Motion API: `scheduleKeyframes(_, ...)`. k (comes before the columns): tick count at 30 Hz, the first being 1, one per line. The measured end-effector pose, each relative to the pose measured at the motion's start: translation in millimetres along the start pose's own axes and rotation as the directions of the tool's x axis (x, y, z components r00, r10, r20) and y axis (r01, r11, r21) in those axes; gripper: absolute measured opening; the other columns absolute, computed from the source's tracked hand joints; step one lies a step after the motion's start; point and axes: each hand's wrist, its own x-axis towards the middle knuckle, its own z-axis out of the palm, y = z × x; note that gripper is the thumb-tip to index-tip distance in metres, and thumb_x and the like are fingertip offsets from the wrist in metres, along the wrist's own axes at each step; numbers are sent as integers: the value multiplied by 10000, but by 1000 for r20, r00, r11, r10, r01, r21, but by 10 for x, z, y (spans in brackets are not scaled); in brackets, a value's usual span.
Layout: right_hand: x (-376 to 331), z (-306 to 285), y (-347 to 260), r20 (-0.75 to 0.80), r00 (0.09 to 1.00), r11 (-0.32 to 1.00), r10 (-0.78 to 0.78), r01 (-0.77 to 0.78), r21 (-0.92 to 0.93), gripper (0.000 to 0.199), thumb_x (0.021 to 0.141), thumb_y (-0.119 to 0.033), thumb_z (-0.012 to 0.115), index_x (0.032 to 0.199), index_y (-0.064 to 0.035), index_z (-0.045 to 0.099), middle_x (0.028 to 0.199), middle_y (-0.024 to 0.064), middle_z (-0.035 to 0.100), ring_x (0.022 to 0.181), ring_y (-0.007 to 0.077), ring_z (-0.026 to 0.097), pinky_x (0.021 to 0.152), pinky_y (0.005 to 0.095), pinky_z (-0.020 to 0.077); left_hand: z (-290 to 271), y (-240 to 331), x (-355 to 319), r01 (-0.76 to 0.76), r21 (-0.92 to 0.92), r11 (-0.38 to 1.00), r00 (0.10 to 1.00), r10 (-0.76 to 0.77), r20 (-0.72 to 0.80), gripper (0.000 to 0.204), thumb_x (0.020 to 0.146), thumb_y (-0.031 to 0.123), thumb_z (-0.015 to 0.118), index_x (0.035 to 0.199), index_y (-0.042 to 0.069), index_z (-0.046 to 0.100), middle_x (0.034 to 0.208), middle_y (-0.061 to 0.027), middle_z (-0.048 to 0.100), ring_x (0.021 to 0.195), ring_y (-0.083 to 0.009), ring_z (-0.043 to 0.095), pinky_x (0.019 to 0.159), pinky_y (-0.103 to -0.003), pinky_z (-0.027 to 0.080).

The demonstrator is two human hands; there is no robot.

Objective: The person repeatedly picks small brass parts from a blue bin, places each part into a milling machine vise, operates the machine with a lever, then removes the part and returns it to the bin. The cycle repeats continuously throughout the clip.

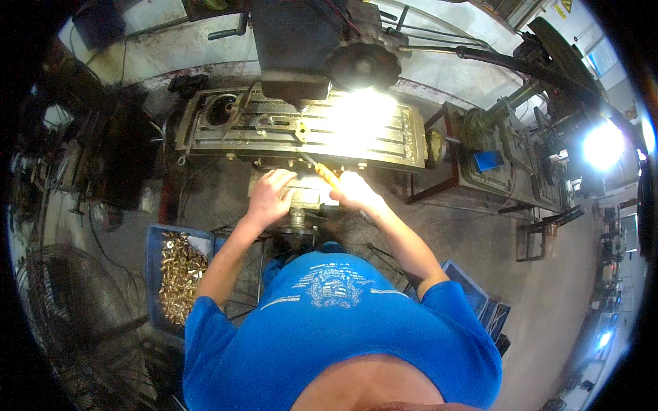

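My right hand (pixel 356 192) is closed around the yellow handle of a slim hand tool (pixel 327 175). The tool's thin dark end points up and left toward the front edge of a slotted metal machine table (pixel 240 140); I cannot tell what kind of tip it has. My left hand (pixel 271 196) is just in front of that edge, with its thumb apart from the fingers and nothing visible in it. A small brass-coloured piece (pixel 301 132) sits on the table, below the dark machine head (pixel 295 51). Lamp glare washes out the table's right part.
A blue bin (pixel 155 274) full of small brass-coloured parts (pixel 181 277) stands at my left. Another blue container (pixel 466 284) is by my right elbow. On the right is a metal bench (pixel 452 171) with a blue object (pixel 488 161). A lamp (pixel 367 113) hangs over the table.
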Motion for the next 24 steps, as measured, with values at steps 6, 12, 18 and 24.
scheduleKeyframes(6, -438, 351, 264, 159, 942, 912, -294, 227, 341, 479, 599, -125, 555, 1074, -58, 547, 813, 172, 597, 563, 241, 576, 491, 324, 472, 180, 257, -49, -242, -62, 968, 938, 249, 239, 476, 661, 136, 687, 1118, 72, 571, 1131, -134, 558, 1086, -321, 504, 939, -440, 392)
scheduleKeyframes(12, -565, 524, 267, 110, 985, 991, -134, 133, 20, 518, 578, -162, 602, 1080, -36, 583, 1001, 174, 617, 930, 342, 581, 844, 375, 457, 506, -56, -304, -146, -91, 985, 925, 169, 340, 257, 697, 230, 685, 924, 114, 650, 721, -117, 635, 676, -291, 623, 575, -401, 476)
scheduleKeyframes(18, -639, 813, 897, -22, 999, 943, -28, 34, 332, 529, 593, -164, 610, 1107, -39, 598, 1055, 174, 623, 1006, 300, 591, 890, 343, 456, 744, -675, -582, -88, 415, 906, 828, -164, 535, 198, 691, 246, 662, 856, 137, 643, 681, -90, 628, 674, -289, 622, 585, -429, 464)
scheduleKeyframes(24, -793, 814, 970, 85, 996, 967, 37, -57, 250, 490, 605, -100, 601, 1082, 8, 604, 1025, 183, 638, 979, 252, 613, 848, 310, 474, 1152, -1026, -861, 195, 350, 916, 746, -370, 554, 195, 694, 273, 658, 820, 125, 653, 784, -137, 647, 780, -304, 633, 661, -443, 486)
